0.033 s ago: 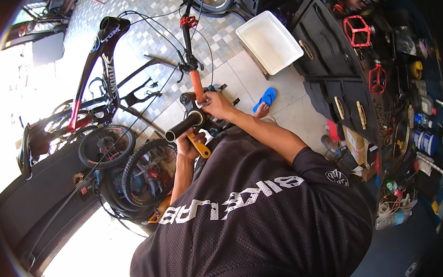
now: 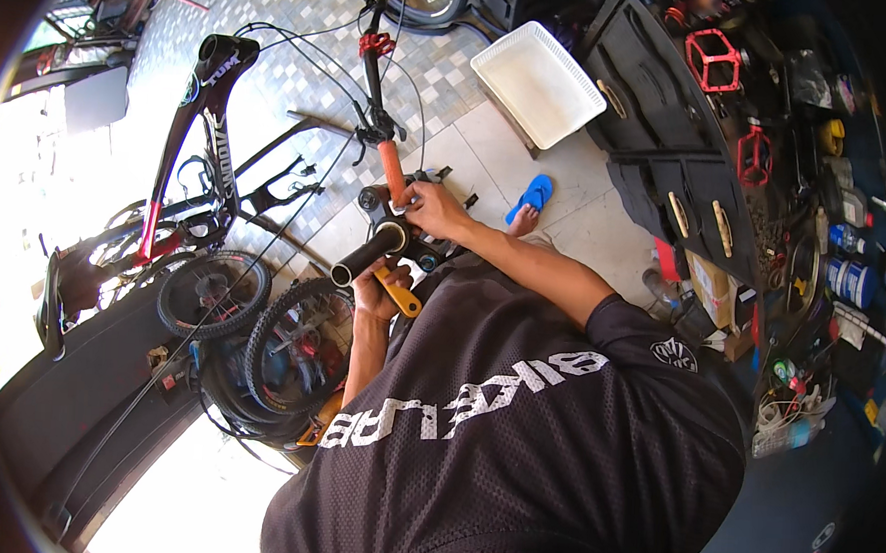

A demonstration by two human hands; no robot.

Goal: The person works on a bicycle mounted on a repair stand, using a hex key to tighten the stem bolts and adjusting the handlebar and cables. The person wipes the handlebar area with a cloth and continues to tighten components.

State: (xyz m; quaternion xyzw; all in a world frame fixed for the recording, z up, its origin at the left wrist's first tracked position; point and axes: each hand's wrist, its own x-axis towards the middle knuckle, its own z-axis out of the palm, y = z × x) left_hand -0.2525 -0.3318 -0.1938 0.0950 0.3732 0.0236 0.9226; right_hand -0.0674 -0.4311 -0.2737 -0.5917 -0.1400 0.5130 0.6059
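My left hand (image 2: 374, 285) grips a yellow-handled tool (image 2: 403, 296) just under a black tube (image 2: 366, 257) that sticks out toward me. My right hand (image 2: 432, 210) rests on the black clamp parts (image 2: 419, 247) where the tube meets the handlebar. The handlebar has an orange grip (image 2: 393, 174) and a black bar (image 2: 372, 73) with a red clamp, running away from me with cables looped around it. My dark jersey fills the lower picture.
A black and red bike frame (image 2: 208, 134) stands at left above two knobby wheels (image 2: 212, 292) on the floor. A white tray (image 2: 538, 83) sits on the tiles. A blue sandal (image 2: 533, 195) is near my foot. Black drawers (image 2: 688, 189), red pedals (image 2: 717, 61) and bottles crowd the right.
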